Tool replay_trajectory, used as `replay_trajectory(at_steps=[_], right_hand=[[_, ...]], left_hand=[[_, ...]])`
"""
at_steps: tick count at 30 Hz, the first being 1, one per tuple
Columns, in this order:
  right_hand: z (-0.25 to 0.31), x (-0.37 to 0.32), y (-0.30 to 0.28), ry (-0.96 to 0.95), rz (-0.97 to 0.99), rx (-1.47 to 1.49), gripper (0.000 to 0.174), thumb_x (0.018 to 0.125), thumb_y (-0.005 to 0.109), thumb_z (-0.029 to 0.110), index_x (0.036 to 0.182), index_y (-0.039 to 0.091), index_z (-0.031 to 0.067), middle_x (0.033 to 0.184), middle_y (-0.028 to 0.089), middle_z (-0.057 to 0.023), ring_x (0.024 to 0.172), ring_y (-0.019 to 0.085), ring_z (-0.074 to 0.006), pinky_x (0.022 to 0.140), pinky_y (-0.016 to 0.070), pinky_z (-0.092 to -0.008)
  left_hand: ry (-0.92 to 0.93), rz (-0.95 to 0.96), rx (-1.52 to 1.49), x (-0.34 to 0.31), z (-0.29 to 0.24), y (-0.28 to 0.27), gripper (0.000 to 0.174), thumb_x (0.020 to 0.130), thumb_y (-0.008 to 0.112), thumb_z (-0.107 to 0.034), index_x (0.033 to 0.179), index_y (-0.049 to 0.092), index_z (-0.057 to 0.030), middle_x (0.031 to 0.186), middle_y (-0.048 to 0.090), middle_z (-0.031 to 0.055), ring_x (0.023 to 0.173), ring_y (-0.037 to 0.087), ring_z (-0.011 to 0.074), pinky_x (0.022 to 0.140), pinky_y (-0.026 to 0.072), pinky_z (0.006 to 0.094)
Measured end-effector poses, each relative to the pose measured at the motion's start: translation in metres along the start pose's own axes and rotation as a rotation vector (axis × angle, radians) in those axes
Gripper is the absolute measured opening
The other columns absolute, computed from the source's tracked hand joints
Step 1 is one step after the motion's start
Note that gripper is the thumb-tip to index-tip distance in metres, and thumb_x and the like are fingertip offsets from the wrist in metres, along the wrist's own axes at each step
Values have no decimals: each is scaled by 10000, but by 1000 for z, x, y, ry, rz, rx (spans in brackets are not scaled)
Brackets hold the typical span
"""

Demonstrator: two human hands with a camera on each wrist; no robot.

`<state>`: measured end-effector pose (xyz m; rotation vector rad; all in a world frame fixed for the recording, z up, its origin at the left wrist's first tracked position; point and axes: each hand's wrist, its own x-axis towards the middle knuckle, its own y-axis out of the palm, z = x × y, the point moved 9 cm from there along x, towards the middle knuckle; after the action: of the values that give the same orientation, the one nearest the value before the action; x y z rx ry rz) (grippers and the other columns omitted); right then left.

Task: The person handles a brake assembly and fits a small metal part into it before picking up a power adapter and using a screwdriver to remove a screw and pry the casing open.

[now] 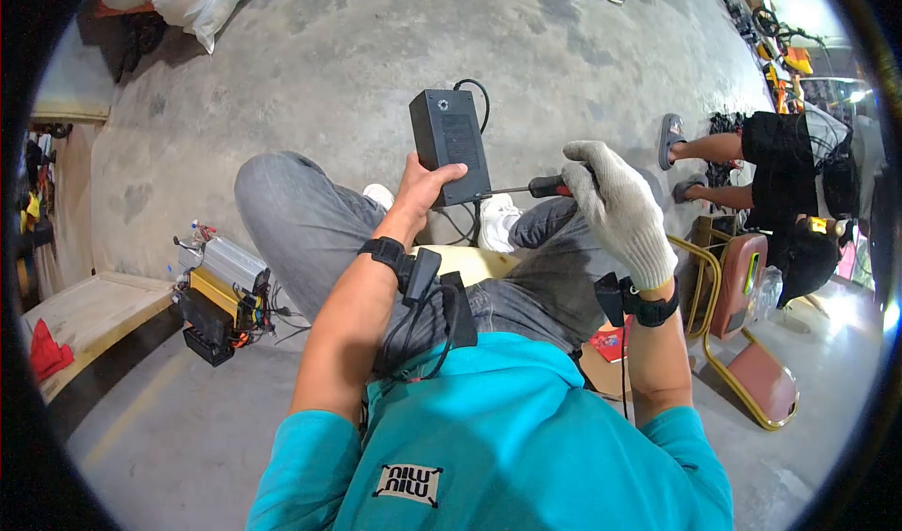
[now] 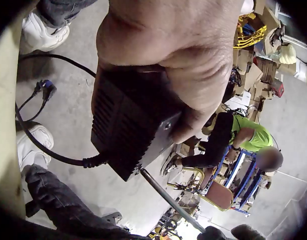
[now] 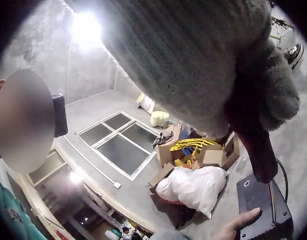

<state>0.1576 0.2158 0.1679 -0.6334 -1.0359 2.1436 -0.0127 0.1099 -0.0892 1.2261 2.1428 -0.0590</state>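
My bare left hand [image 1: 427,188] grips a black box-shaped power adapter [image 1: 449,141] by its near end, thumb across the labelled face. In the left wrist view that hand [image 2: 168,50] wraps the adapter [image 2: 138,120], whose cable leaves the vented end. The gloved right hand [image 1: 615,207] holds a screwdriver [image 1: 548,187] by its dark red and black handle. The screwdriver's shaft [image 2: 168,199] reaches the adapter's end near a corner. In the right wrist view the glove [image 3: 193,60] is curled round the handle [image 3: 258,150]; the tip's exact contact is unclear.
Electronic parts with wires [image 1: 221,296] lie on the floor at the left, beside a wooden bench [image 1: 113,315]. A fallen or tilted chair [image 1: 763,381] and a person's legs [image 1: 719,148] are at the right. White bags [image 1: 202,0] lie at the top left.
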Motion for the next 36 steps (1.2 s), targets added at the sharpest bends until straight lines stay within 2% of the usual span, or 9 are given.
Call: replay_trajectory(at_steps=[3,6,12,16,18,26,30,32,36], right_hand=[[-2,-1,2,-21,2,32,269,949,647,138,1194,623,32,1041,669,-196,943,704,-327,813,551,-380],[10,-2,-4,-93,-10,16,284,926,655,123,1196,624,41,1052,668,-188,938,702,-323,826,551,-379],[22,-3,2,-185,47,-20,348,887,709,170,1202,622,52,1077,659,-184,938,698,-317,835,555,-383],[1,2,2,-22,-1,-46,284,905,699,175,1152,649,43,1036,662,-179,944,693,-314,825,548,-377],[-5,4,5,9,47,-34,257,913,691,172,1131,659,40,1026,664,-177,943,692,-313,820,545,-373],[15,0,-1,-139,35,108,203,934,660,132,1119,669,48,1002,664,-149,934,699,-295,805,543,-367],[18,-1,-1,-117,-8,50,220,928,670,134,1124,660,35,1002,671,-159,934,700,-301,805,542,-364],[-3,2,2,28,9,31,243,916,687,138,1124,650,18,992,678,-169,934,703,-309,809,540,-359],[-4,2,-1,-29,-36,31,258,914,696,146,1124,643,6,980,681,-176,944,706,-303,812,539,-356]], left_hand=[[-34,19,-26,2,4,0,609,757,827,-136,1236,493,35,1128,657,162,990,683,240,872,577,356],[-35,27,-37,0,2,1,620,755,828,-135,1243,485,34,1129,656,165,992,684,242,877,577,360],[-51,27,-37,5,7,-1,618,754,827,-127,1240,482,36,1121,658,164,988,687,241,866,582,363],[-60,18,-32,4,7,0,611,754,827,-126,1234,486,38,1112,662,162,972,692,243,859,584,362],[-23,-8,0,2,3,0,438,805,777,-142,1190,625,-1,1084,702,124,958,700,226,855,572,364],[-21,19,-69,3,2,1,524,754,816,-91,1193,561,38,1082,690,155,947,701,227,840,584,353],[-19,8,-62,-2,-3,1,512,759,813,-93,1192,569,35,1081,694,153,943,702,222,833,579,344],[-23,28,-22,-4,-7,3,493,780,797,-117,1197,571,21,1083,688,145,952,698,226,840,578,354],[-12,36,23,-3,-5,3,485,802,780,-136,1211,564,12,1083,680,141,956,695,227,842,581,366]])
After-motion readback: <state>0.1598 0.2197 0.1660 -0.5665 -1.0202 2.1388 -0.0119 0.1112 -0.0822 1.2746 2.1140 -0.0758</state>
